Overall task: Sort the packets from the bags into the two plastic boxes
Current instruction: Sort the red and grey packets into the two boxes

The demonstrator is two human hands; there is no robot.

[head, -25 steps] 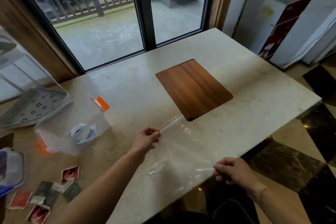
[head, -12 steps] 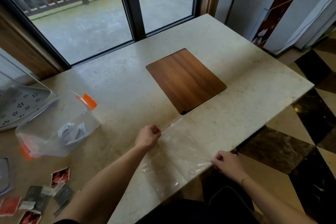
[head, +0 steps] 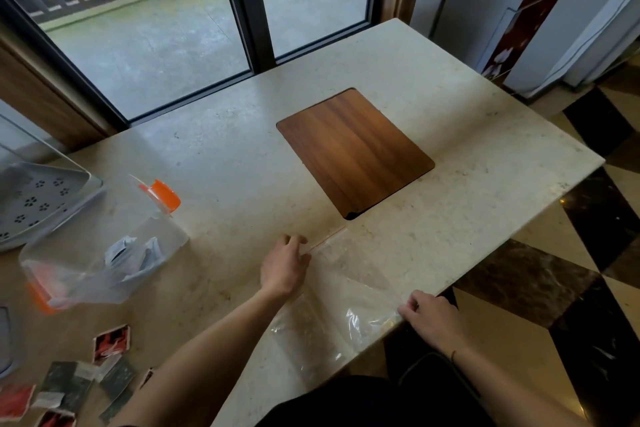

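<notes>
An empty clear zip bag [head: 346, 291] lies flat on the marble table by its front edge. My left hand [head: 284, 267] holds the red zip strip at the bag's far left corner. At the near right corner, over the table's edge, my right hand [head: 429, 319] pinches the bag. A clear plastic box [head: 69, 253] with orange latches stands to the left, with a few white and dark packets [head: 131, 256] inside. Several loose red and dark green packets [head: 110, 343] lie at the bottom left. A sliver of a second box [head: 5, 340] shows at the far left edge.
A white perforated tray [head: 34, 201] sits at the back left beside the window. A brown wooden panel [head: 353, 152] is set into the table [head: 485, 166] just beyond the bag. The table's right edge drops to a checkered floor.
Both hands have lowered the bag from the air until it lies flat on the table. The view has shifted slightly to the left and down.
</notes>
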